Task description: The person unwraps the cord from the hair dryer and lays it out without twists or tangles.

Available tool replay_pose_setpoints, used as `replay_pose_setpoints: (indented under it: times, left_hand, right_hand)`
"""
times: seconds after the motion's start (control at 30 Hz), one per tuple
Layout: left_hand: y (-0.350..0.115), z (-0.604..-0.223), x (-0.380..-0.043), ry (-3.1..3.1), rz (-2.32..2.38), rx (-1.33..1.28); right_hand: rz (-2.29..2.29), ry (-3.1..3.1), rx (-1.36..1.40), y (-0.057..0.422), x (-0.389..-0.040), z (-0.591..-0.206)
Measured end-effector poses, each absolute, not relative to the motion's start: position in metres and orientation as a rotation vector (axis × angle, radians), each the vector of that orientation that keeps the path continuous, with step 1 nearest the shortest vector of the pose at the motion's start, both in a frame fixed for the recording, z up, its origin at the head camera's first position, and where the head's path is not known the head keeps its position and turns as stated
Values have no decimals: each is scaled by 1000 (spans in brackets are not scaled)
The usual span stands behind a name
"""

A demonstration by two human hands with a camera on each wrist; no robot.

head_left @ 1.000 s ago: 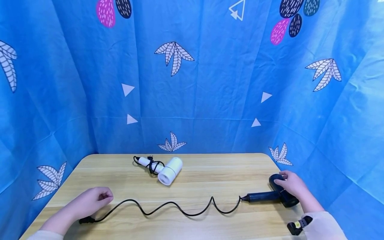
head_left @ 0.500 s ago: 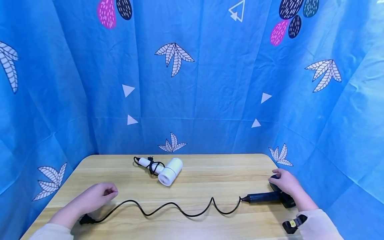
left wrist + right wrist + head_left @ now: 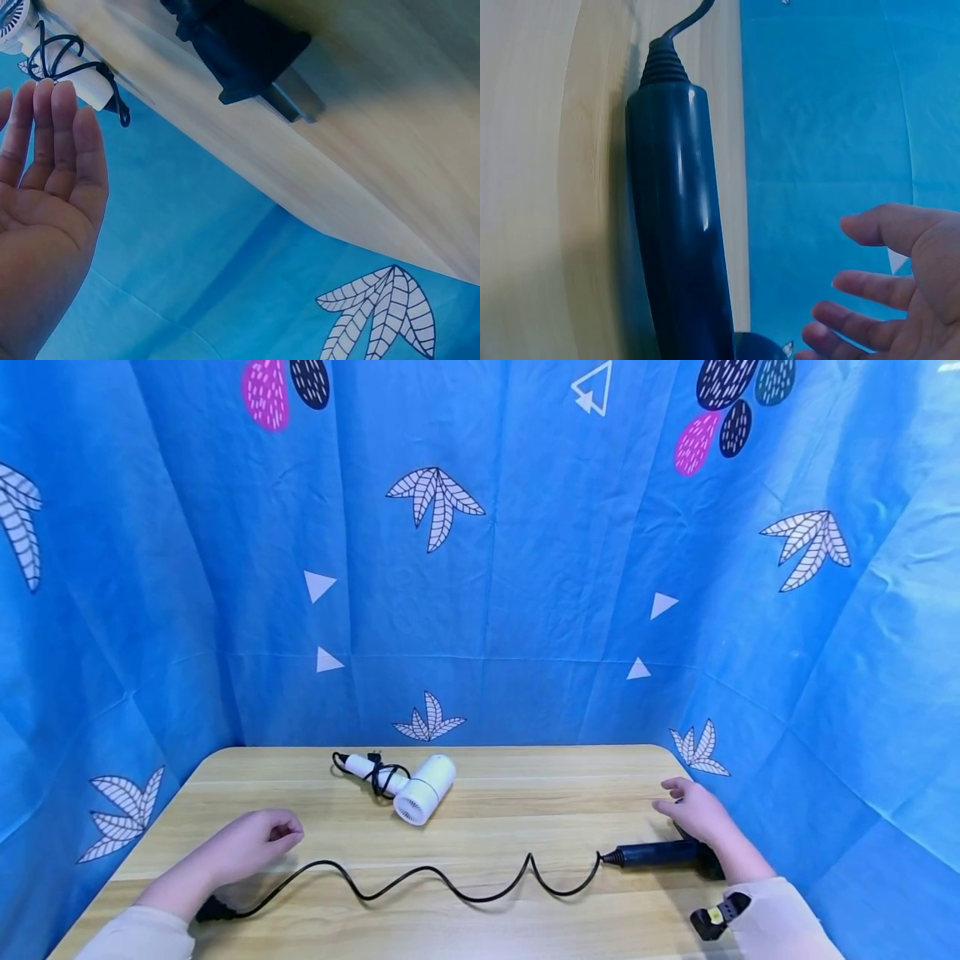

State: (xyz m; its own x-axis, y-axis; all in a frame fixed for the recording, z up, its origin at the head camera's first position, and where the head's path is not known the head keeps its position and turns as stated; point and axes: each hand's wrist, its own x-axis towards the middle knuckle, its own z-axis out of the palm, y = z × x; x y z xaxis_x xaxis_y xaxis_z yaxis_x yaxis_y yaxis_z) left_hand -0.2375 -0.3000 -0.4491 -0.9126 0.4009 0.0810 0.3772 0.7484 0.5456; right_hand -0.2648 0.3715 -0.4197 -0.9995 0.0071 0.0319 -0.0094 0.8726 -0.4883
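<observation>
A black hair dryer (image 3: 651, 855) lies at the right of the table, its handle pointing left; the right hand and forearm partly hide its head. From the handle a black cord (image 3: 432, 867) runs in waves leftward to a plug (image 3: 214, 907). My right hand (image 3: 697, 814) hovers above the dryer with nothing in it, fingers spread in the right wrist view. On the left, my left hand (image 3: 251, 843) hangs over the table beyond the plug. Its relaxed fingers (image 3: 64, 142) hold nothing in the left wrist view, where the plug's metal prongs show.
Toward the back of the wooden table (image 3: 555, 785) lies a white hair dryer (image 3: 424, 790), its black cord wrapped around the handle. A blue patterned curtain (image 3: 487, 610) encloses the back and both sides. A small black device (image 3: 718, 917) sits at the right cuff.
My right hand has lifted off the black dryer's head and shifted left. My left hand has moved slightly right and away from the plug. Both dryers and the stretched cord stay put.
</observation>
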Motion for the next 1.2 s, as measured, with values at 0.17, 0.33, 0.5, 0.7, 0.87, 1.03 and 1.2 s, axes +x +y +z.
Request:
replay_pose_setpoints:
  times: [0.17, 0.33, 0.5, 0.7, 0.87, 1.03, 1.2]
  left_hand:
    - [-297, -449, -241, 2914, 875, 631]
    - [-294, -450, -244, 2934, 878, 669]
    - [-285, -449, -248, 2943, 878, 661]
    - [-276, -444, -251, 2953, 857, 656]
    - [-270, -445, -256, 2976, 835, 722]
    - [-264, -443, -259, 2977, 854, 778]
    - [-257, -440, -263, 2967, 891, 733]
  right_hand:
    - [835, -3001, 38, 362, -267, -421]
    - [849, -2985, 63, 354, -271, -428]
    - [853, -2981, 77, 342, -274, -431]
    - [845, -2970, 128, 327, -275, -427]
    - [822, -2960, 165, 318, -276, -427]
    - [824, -2965, 194, 308, -280, -425]
    - [835, -2979, 208, 298, -283, -423]
